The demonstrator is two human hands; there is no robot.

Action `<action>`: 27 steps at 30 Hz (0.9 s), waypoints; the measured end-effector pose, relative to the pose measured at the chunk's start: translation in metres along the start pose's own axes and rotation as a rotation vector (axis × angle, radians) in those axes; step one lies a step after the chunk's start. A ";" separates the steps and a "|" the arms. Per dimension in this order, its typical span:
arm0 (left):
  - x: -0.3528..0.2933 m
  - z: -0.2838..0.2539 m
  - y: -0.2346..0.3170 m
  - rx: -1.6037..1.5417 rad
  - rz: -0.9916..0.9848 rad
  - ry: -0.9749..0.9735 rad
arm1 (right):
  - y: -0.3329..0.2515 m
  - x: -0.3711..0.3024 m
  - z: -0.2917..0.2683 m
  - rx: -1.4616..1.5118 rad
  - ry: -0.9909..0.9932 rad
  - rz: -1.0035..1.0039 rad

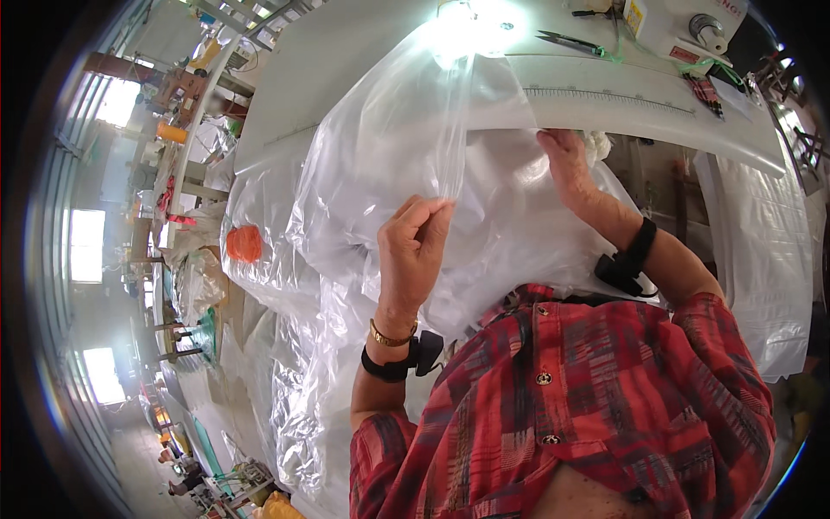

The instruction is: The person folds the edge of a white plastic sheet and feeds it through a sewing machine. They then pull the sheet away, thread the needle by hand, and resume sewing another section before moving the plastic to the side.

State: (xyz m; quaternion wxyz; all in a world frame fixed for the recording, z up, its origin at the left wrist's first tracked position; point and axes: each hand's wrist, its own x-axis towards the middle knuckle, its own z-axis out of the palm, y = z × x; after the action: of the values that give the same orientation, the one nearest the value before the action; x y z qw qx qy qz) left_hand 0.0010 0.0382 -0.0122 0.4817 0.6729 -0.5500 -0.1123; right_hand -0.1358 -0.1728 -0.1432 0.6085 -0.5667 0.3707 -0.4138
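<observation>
Clear plastic film (372, 147) spreads over the front of a pale work table (346, 52) and hangs down over my lap. My left hand (413, 242) is closed in a pinch on a gathered, pleated strip of this film, which runs taut up towards a bright light. At the table's front edge, my right hand (566, 164) has its fingers curled against the film's right border; the fingertips are partly hidden. Each wrist has a black strap with a small box, and a gold-coloured band (393, 336) sits on the left one.
A glaring lamp (475, 30) hides part of the tabletop. Thread snips (571, 41) lie at the back, near a white machine body (683, 30). A printed ruler scale (605, 95) runs along the table. An orange bundle (245, 244) rests on film at left; more film (765, 259) hangs at right.
</observation>
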 end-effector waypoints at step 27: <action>-0.011 0.031 0.039 -0.259 -0.227 -0.277 | -0.117 -0.124 -0.034 -0.491 -0.690 -0.404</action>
State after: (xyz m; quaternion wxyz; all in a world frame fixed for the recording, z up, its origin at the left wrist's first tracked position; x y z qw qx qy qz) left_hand -0.0489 0.0341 -0.0023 0.4685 0.6410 -0.5126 -0.3269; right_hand -0.2243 -0.0734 -0.0316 0.4514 -0.8591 0.1160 -0.2115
